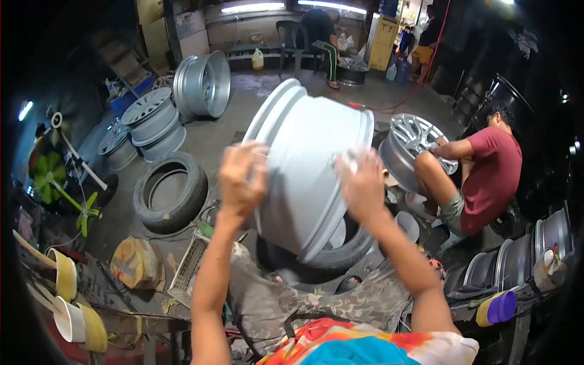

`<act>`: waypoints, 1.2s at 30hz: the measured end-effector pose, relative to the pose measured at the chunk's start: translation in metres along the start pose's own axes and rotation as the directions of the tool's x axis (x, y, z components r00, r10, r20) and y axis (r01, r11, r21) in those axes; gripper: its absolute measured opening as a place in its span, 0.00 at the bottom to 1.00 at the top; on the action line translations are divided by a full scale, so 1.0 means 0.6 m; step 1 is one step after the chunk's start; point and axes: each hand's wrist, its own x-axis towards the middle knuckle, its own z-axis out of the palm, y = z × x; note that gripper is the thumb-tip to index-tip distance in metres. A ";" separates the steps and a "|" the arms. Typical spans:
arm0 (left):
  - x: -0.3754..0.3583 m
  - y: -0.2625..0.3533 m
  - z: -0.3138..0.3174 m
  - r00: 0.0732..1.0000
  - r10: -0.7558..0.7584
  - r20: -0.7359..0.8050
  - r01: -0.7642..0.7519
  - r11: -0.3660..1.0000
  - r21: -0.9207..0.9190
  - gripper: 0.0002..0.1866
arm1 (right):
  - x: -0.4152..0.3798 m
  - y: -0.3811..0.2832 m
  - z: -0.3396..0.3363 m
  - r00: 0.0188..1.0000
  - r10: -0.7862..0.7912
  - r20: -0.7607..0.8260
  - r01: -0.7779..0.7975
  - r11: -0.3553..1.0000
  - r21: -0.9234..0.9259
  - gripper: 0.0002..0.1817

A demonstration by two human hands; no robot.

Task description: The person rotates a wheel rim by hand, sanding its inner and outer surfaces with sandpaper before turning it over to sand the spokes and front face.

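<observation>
A pale grey wheel rim (310, 158) stands tilted in front of me, its broad barrel facing up towards me. Beneath it lies a black tyre (353, 252). At the rim's left lip is my left hand (242, 182), its fingers curled; whether they grip the lip or something small is hidden. My right hand (364, 185) is at the right side of the barrel, somewhat blurred. Its fingers are bent around something small and whitish that I cannot make out.
A co-worker in a red shirt (496, 173) sits at right with a spoked wheel rim (417, 137). Several rims (152, 118) stand at the left, near a flat tyre (170, 191). A fan (55, 170) is far left. Another person (319, 33) bends over at the back.
</observation>
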 end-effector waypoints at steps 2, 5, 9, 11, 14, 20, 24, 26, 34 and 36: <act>-0.015 -0.056 -0.043 0.976 -0.174 -0.134 0.181 0.983 0.042 0.08 | 0.086 0.055 0.025 0.985 0.100 0.137 -0.115 0.988 0.108 0.14; -0.081 -0.131 -0.028 0.838 -0.537 0.093 0.544 0.813 -0.210 0.19 | 0.186 0.159 0.158 0.935 0.206 0.290 -0.173 0.975 -0.135 0.19; -0.173 -0.171 0.008 0.631 -0.719 0.291 0.767 0.635 -0.095 0.35 | 0.201 0.082 0.164 0.918 0.340 0.203 -0.363 0.927 0.094 0.17; -0.173 -0.145 0.005 0.747 -0.622 0.235 0.665 0.692 -0.280 0.37 | 0.130 0.014 0.136 0.934 0.307 0.184 -0.349 0.896 0.276 0.14; -0.184 -0.175 -0.014 0.608 -0.680 0.410 0.791 0.565 -0.235 0.40 | -0.022 -0.071 -0.002 0.981 -0.170 0.094 0.132 0.940 0.315 0.15; -0.185 -0.164 0.018 0.656 -0.682 0.324 0.755 0.589 -0.289 0.36 | -0.117 -0.045 -0.064 0.931 0.321 -0.171 -0.282 0.934 0.220 0.15; -0.197 -0.152 0.015 0.677 -0.675 0.294 0.736 0.613 -0.286 0.35 | -0.123 -0.110 0.002 0.623 0.769 0.144 -0.520 0.269 0.811 0.19; -0.197 -0.123 0.012 0.691 -0.666 0.282 0.722 0.619 -0.309 0.34 | -0.118 -0.136 0.026 0.681 0.732 -0.004 -0.485 0.455 0.747 0.20; -0.197 -0.017 0.055 0.702 -0.685 0.193 0.712 0.673 -0.199 0.38 | -0.137 -0.029 0.020 0.723 0.690 0.032 -0.550 0.546 0.632 0.18; -0.191 0.019 0.062 0.668 -0.720 0.188 0.744 0.649 -0.159 0.39 | -0.139 0.005 0.020 0.727 0.686 0.031 -0.522 0.524 0.673 0.18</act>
